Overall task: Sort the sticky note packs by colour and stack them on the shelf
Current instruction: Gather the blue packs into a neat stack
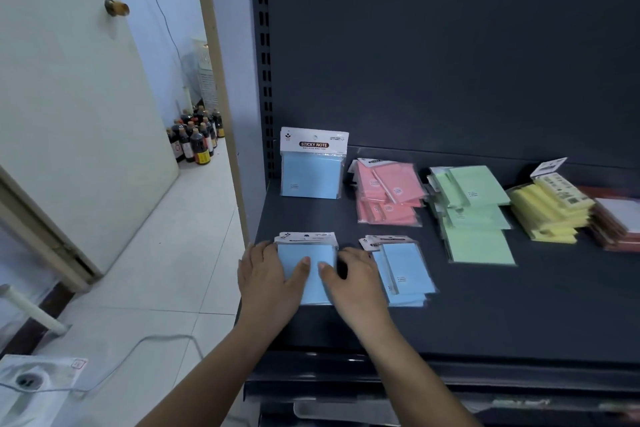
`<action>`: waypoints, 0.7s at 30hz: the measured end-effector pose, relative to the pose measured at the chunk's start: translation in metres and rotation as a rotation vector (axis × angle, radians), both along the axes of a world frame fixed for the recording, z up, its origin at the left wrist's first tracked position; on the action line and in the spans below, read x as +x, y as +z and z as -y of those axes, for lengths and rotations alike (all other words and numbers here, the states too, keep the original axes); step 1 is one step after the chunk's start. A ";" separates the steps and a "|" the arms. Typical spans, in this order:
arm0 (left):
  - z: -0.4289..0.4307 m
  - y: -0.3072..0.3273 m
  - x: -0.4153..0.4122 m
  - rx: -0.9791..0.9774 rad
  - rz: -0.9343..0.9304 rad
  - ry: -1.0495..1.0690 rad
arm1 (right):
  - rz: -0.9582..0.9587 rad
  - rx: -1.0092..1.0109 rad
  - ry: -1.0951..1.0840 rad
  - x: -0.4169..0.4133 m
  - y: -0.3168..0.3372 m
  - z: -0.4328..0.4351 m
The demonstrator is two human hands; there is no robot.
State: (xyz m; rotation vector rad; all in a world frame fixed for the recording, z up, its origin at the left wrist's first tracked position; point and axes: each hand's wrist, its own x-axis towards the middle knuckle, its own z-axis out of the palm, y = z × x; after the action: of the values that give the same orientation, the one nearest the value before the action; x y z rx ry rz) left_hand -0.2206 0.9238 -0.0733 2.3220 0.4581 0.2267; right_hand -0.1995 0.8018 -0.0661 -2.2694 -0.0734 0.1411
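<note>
A stack of blue sticky note packs (313, 255) lies flat at the front left of the dark shelf (502, 315). My left hand (268, 276) grips its left side and my right hand (356, 279) grips its right side, thumbs on top. More blue packs (403, 269) lie just to the right. An upright blue pack (311, 168) leans at the back left. Behind sit a pink pile (389, 194), a green pile (474, 211) and a yellow pile (549, 211).
A reddish-brown pile with a white top (620, 222) sits at the far right. The shelf's back panel (450, 62) rises behind. Left of the shelf are a tiled floor, an open door (76, 107), dark bottles (195, 139) and a cable (156, 347).
</note>
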 end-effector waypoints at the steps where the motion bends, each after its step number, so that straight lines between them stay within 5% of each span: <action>1: 0.004 0.002 -0.001 -0.091 0.049 -0.002 | -0.006 0.087 -0.032 -0.002 -0.001 -0.001; 4: 0.013 0.008 -0.006 -0.349 0.177 -0.084 | -0.017 0.401 -0.098 -0.005 -0.001 -0.004; 7: 0.012 0.007 0.001 -0.416 0.233 -0.150 | 0.093 0.506 -0.099 0.005 -0.002 -0.009; 21: -0.003 -0.004 0.064 -0.259 0.319 -0.209 | 0.206 0.445 -0.136 0.052 -0.004 -0.037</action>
State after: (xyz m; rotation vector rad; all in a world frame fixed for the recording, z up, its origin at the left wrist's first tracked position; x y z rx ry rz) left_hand -0.1569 0.9272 -0.0774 2.0145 0.0784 0.4033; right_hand -0.1472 0.8392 -0.0699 -1.8296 -0.0517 -0.1674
